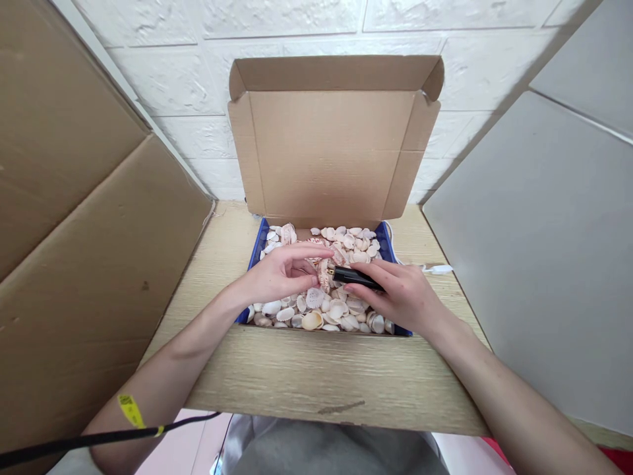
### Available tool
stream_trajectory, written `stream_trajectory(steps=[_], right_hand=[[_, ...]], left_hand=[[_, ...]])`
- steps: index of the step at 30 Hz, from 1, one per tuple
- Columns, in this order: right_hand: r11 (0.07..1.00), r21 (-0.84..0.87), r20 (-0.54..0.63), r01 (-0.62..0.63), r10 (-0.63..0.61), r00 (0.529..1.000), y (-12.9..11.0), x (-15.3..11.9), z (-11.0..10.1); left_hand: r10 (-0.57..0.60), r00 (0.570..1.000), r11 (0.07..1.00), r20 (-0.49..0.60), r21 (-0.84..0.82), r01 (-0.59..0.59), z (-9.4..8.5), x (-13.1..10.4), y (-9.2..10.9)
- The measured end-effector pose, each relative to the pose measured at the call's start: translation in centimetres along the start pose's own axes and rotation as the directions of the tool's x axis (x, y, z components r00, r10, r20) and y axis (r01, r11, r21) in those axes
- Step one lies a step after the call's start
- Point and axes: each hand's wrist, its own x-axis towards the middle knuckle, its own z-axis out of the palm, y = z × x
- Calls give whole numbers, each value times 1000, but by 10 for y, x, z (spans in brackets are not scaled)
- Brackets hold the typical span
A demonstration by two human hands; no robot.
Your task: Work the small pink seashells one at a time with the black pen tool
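In the head view, my right hand (390, 284) is closed around a slim black handheld tool (359, 278) with a small brass-coloured tip. That tip points left and meets, or nearly meets, a reddish-brown and white seashell (324, 275). My left hand (284, 270) curves around the shell from the left, thumb below and index finger reaching over it; its inner fingers are partly hidden. Both hands are above an open cardboard box with blue sides (254, 254). Many pale seashells (339, 309) fill the box, and a few reddish patterned ones lie near the middle.
The box lid (331, 152) stands raised against a white brick-patterned wall (277, 20). Cardboard (99, 251) rises at the left and a grey panel (554, 251) at the right. A white cable (438, 269) lies right of the box. A black cable (113, 435) crosses the lower left.
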Motion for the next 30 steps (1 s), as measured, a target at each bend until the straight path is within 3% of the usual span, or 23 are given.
stream_trajectory(steps=[4, 17, 21, 30], right_hand=[[1000, 7, -3, 1, -1, 1000, 0, 0, 0], [1000, 15, -7, -2, 2, 1000, 0, 1, -2], [1000, 6, -15, 19, -19, 1000, -1, 1, -2], [999, 20, 7, 45, -45, 999, 0, 1, -2]], left_hand=[[48, 999, 999, -14, 11, -47, -1, 0, -1], [-107, 993, 994, 48, 41, 105, -3, -2, 7], [-111, 990, 991, 88, 90, 103, -2, -1, 6], [-101, 993, 982, 57, 165, 91, -2, -1, 5]])
